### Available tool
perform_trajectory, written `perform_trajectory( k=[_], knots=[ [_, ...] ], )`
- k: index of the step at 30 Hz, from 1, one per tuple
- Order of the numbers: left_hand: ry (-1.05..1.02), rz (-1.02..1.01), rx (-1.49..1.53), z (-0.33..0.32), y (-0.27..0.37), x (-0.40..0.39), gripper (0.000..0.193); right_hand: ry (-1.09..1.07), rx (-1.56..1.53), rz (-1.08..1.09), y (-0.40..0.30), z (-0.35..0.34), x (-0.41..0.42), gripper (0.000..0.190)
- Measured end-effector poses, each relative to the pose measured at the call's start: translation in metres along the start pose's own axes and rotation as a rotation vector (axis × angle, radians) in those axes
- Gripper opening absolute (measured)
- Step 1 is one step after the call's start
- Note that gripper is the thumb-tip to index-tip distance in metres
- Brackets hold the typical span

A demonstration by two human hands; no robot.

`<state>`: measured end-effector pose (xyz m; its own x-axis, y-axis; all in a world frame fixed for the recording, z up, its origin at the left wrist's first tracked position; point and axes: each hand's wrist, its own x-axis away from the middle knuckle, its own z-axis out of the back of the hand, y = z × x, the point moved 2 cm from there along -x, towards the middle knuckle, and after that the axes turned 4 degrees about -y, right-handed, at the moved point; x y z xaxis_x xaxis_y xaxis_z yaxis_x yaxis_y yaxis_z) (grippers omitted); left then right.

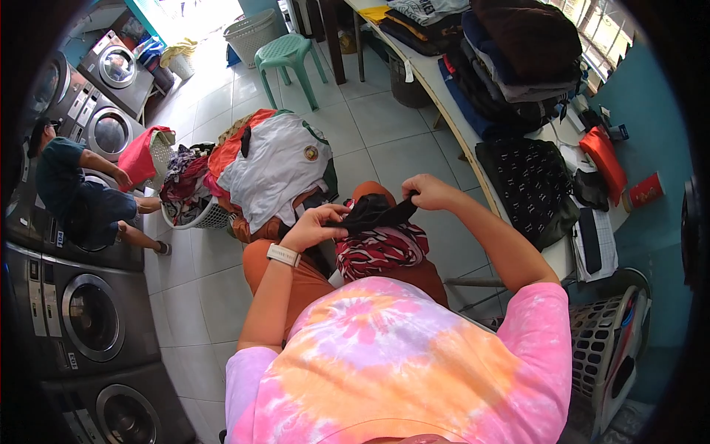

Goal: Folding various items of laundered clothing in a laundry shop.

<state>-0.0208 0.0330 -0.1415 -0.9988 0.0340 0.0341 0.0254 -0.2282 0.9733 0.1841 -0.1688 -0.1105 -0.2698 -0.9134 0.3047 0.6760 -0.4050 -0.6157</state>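
A small black cloth garment [370, 215] is stretched between my two hands above my lap. My left hand [315, 226], with a pale watch on its wrist, pinches one end. At the other end, my right hand [428, 192] grips a corner, held slightly higher. Beneath the garment, a red, black and white patterned cloth [383, 250] lies bunched on my right thigh. In front of my knees is a large heap of laundry, with a white shirt [266, 166] bearing a round badge on top and orange cloth beside it.
A white laundry basket [208, 215] full of clothes stands left of the heap. A person [83, 177] holds pink cloth by the front-loading washers [94, 316]. Folded clothes [516, 61] are stacked on the long table [444, 94] at right. Ahead is a green plastic stool [291, 55].
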Motion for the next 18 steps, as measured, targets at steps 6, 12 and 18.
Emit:
perform_trajectory(
  k=[6,12,18],
  knots=[
    [0.211,0.09,0.739,-0.001,-0.035,-0.03,0.024,0.071,-0.234,-0.253,0.015,-0.018,-0.013,0.022],
    [0.59,0.135,0.339,-0.01,-0.098,-0.068,0.039,0.511,0.075,-0.052,0.051,-0.029,-0.024,0.032],
    [0.526,0.359,-0.381,-0.015,-0.07,-0.071,0.045,0.094,0.719,0.162,0.008,-0.033,-0.006,0.066]
  ],
)
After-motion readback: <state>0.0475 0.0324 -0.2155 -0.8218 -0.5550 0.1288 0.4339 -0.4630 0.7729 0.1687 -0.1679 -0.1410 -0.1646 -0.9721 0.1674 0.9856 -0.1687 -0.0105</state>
